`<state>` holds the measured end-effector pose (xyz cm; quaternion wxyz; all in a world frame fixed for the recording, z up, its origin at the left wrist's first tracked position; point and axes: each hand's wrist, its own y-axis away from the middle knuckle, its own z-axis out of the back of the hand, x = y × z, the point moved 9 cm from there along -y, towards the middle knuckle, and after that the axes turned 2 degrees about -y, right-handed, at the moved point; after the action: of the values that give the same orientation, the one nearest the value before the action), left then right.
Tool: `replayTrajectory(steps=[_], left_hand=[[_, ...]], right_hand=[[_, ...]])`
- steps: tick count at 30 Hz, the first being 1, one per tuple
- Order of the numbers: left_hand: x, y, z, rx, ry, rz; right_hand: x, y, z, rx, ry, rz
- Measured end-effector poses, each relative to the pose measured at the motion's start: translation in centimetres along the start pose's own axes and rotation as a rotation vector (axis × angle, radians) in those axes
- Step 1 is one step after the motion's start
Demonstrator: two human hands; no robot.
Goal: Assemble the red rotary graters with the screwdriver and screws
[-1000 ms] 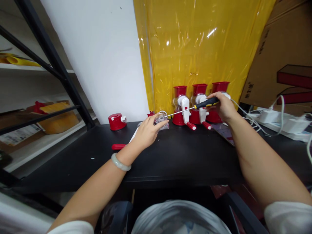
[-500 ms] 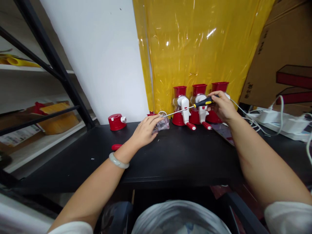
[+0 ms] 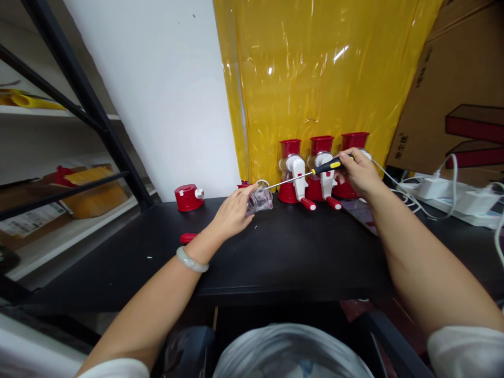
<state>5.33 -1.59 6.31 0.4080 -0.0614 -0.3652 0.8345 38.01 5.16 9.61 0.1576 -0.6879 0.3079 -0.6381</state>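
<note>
A clear plastic housing [image 3: 261,201] lies on its side at the back of the black table, and my left hand [image 3: 234,212] is closed around its left end. My right hand [image 3: 359,170] grips a black and yellow screwdriver [image 3: 326,166] by its handle. The long shaft slants down to the left, and its tip meets the upper part of the clear housing. Just behind the housing, a bit of a red part [image 3: 244,185] shows. A red handle [image 3: 188,238] sticks out from behind my left wrist. Further left stands a red base [image 3: 189,198] with a white knob.
Three red and white rotary graters [image 3: 290,195] stand in a row at the back. A dark flat tablet or phone [image 3: 360,215] lies under my right forearm. White chargers on a power strip [image 3: 478,215] and cables occupy the right side.
The fingers of my left hand have drawn back slightly, showing more of the clear housing. The screwdriver has shifted a little to the left and its tip stays at the housing.
</note>
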Motion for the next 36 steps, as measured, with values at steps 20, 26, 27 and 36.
replayTrajectory(steps=[20,26,27,36], left_hand=[[-0.2,-0.2,-0.1,0.05,-0.039,0.027],[-0.6,-0.2,0.0,0.035,-0.05,0.009],[-0.7,-0.3,0.0,0.036,-0.05,0.003],[-1.0,-0.3,0.1,0.028,-0.043,-0.015]], right_hand=[[0.1,0.3,0.2,-0.005,0.111,0.008],[0.6,0.5,0.5,-0.035,0.111,0.026],[0.6,0.5,0.5,-0.042,0.095,0.033],[0.8,0.5,0.5,-0.07,0.079,0.034]])
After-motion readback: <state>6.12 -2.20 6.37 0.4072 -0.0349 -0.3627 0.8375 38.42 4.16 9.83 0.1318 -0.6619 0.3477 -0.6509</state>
